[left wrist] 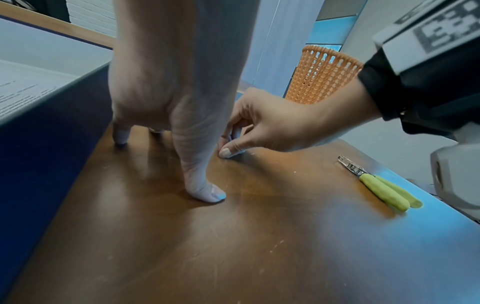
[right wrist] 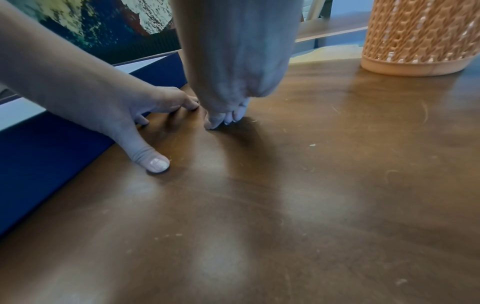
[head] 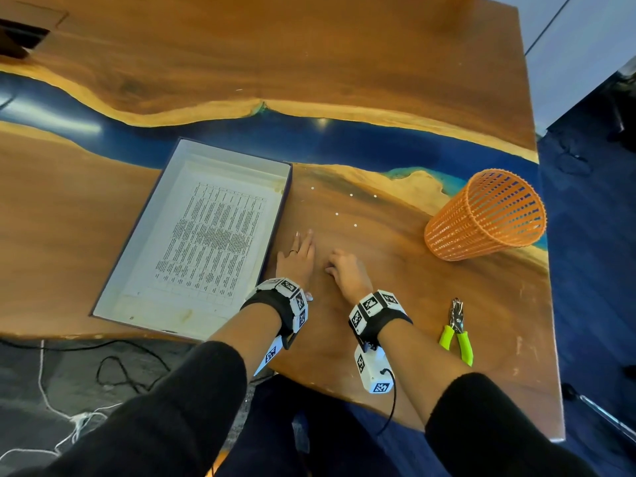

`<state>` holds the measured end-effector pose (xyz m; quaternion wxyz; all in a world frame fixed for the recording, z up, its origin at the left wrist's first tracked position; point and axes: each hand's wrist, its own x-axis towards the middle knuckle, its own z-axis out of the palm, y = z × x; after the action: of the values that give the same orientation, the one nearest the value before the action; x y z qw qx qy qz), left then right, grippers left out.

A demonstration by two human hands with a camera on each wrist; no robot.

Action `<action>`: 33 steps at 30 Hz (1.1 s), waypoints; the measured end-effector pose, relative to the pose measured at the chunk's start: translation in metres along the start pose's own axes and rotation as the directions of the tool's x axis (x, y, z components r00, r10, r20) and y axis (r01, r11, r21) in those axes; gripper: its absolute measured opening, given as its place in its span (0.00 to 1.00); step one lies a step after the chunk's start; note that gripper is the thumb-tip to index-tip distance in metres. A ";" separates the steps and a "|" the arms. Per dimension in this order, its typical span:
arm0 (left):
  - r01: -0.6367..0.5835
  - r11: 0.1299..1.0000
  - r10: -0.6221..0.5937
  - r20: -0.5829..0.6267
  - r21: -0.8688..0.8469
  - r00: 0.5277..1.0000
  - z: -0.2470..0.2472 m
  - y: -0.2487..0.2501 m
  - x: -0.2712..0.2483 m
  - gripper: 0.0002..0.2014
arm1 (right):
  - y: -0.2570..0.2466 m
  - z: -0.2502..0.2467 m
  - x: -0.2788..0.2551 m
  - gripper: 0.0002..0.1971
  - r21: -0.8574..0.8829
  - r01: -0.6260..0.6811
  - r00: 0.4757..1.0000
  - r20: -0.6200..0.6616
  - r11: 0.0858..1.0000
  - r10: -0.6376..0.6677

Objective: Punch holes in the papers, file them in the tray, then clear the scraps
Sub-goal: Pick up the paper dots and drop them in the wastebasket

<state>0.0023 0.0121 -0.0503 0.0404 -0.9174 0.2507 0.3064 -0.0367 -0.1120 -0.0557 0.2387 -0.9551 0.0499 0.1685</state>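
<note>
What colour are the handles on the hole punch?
The hole punch has bright lime-green handles, shown best in the head view.

Black sleeves (head: 165, 418), black wrist straps (head: 272, 306) with white marker-tagged cameras (head: 373, 368), finger ring (head: 293, 251)

Wooden table (head: 344, 63); floor cables (head: 113, 370)
</note>
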 end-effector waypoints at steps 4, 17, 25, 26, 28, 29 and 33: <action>-0.001 1.000 0.001 -0.001 0.006 1.000 0.000 0.000 0.001 0.64 | 0.002 0.003 0.001 0.07 0.009 0.019 1.000 0.005 1.000 -0.019; 0.006 1.000 -0.006 -0.005 0.013 1.000 -0.002 0.001 -0.003 0.65 | 0.009 0.007 -0.002 0.06 0.047 0.031 0.998 -0.051 0.998 -0.028; 0.018 1.000 -0.018 0.003 0.017 1.000 -0.003 0.003 -0.003 0.64 | 0.011 0.004 -0.003 0.06 0.058 0.054 0.996 -0.067 0.997 -0.051; 0.020 1.000 -0.020 0.006 0.018 1.000 -0.003 0.003 -0.003 0.64 | 0.011 0.004 -0.003 0.06 0.058 0.056 0.996 -0.069 0.997 -0.052; 0.020 1.000 -0.020 0.007 0.015 1.000 -0.004 0.003 -0.003 0.65 | 0.010 0.004 -0.002 0.06 0.064 0.054 0.996 -0.070 0.996 -0.050; 0.019 1.000 -0.019 0.007 0.015 1.000 -0.003 0.003 -0.003 0.65 | 0.010 0.004 -0.001 0.06 0.066 0.054 0.997 -0.067 0.996 -0.049; 0.024 1.000 -0.025 0.011 0.012 1.000 -0.003 0.003 -0.001 0.65 | 0.010 0.005 0.001 0.06 0.052 0.060 0.997 -0.043 0.997 -0.058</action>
<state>0.0016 0.0097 -0.0469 0.0511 -0.9184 0.2410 0.3097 -0.0391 -0.1182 -0.0646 0.2681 -0.9527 0.0313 0.1400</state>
